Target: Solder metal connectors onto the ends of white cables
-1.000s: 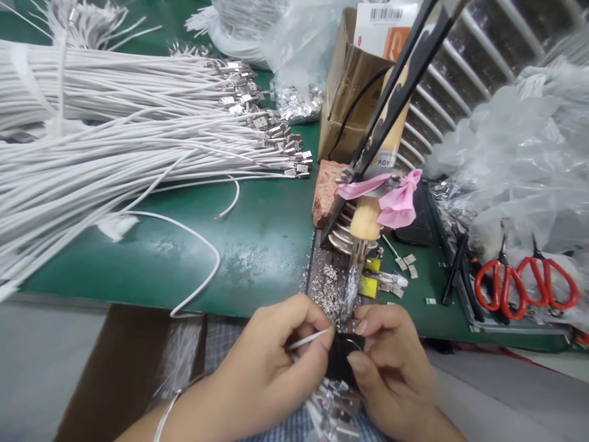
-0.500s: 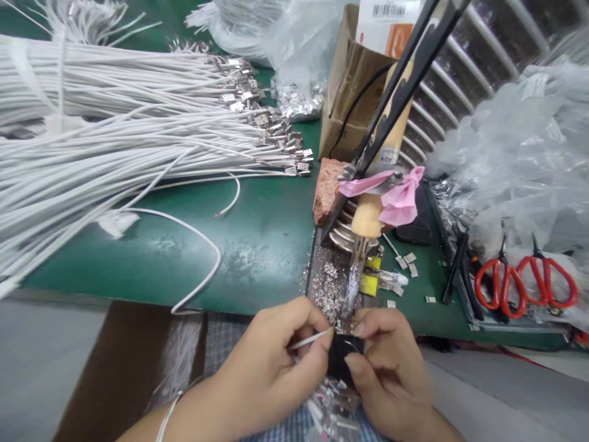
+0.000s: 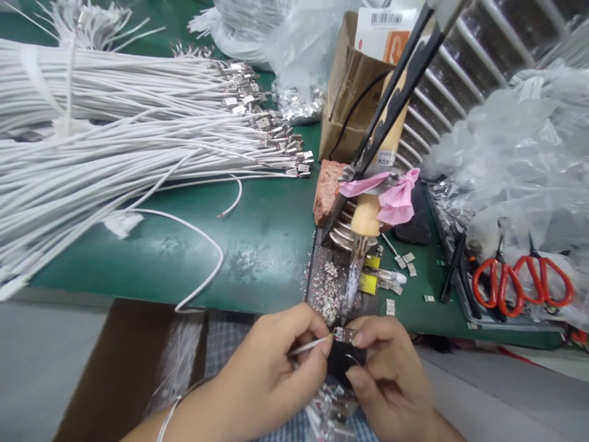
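My left hand (image 3: 271,374) is closed in a pinch on the end of a thin white cable (image 3: 307,346) at the table's near edge. My right hand (image 3: 386,374) is closed on a small metal connector (image 3: 345,335), held against the cable end just below the tip of a fixed soldering iron (image 3: 356,270). The iron has a wooden handle and is clamped at a slant over a tray speckled with solder bits (image 3: 327,283). A fine wire loops under my right fingers.
A large bundle of white cables with metal plugs (image 3: 138,141) covers the left of the green table (image 3: 257,239). One loose cable (image 3: 202,245) curls toward me. A cardboard box (image 3: 350,92), a brick (image 3: 326,190), red scissors (image 3: 524,285) and plastic bags (image 3: 519,147) lie to the right.
Both hands, still holding the cable and connector, have shifted slightly down and toward me, away from the iron's tip. Nothing else has moved.
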`<state>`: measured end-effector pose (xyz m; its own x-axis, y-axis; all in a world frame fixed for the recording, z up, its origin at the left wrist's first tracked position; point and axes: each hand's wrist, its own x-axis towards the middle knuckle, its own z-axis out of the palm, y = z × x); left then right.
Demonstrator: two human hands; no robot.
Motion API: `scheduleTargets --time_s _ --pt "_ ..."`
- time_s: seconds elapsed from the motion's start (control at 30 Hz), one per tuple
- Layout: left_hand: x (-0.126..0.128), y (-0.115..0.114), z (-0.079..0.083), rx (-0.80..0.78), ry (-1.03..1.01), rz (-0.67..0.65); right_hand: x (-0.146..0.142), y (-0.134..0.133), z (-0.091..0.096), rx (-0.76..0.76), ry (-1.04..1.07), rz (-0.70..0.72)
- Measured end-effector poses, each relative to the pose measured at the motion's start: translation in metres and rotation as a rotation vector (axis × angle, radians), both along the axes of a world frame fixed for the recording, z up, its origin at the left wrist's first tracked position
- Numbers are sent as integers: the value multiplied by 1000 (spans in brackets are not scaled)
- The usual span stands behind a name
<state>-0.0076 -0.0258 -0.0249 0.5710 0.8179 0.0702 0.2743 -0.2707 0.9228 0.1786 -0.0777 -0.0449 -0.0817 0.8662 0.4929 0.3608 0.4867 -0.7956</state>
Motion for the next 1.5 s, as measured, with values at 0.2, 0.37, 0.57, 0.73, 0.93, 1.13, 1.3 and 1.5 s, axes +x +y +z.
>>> scheduleTargets --time_s 0.2,0.37,0.57,0.73,0.93,1.13,1.3,1.5 --pt "-2 -4 -1 -9 12 -24 0 -4 -3 -38 32 39" --pt "-4 -6 0 4 25 -25 1 -6 -2 -47 75 66" --pt "-3 -8 0 8 45 -35 5 -9 -4 -62 107 60" --pt "-2 -8 0 1 23 -21 13 -11 -8 -169 157 -93" --pt "3 -7 -2 -66 -21 14 5 -5 0 -93 53 -93" --pt "4 -7 -2 -82 -39 53 2 1 1 -50 -69 -140" --pt "6 -5 -2 -30 -51 69 7 -1 -5 -51 -107 -167" --pt "10 -5 0 50 -43 94 4 -1 -2 -42 -58 -152"
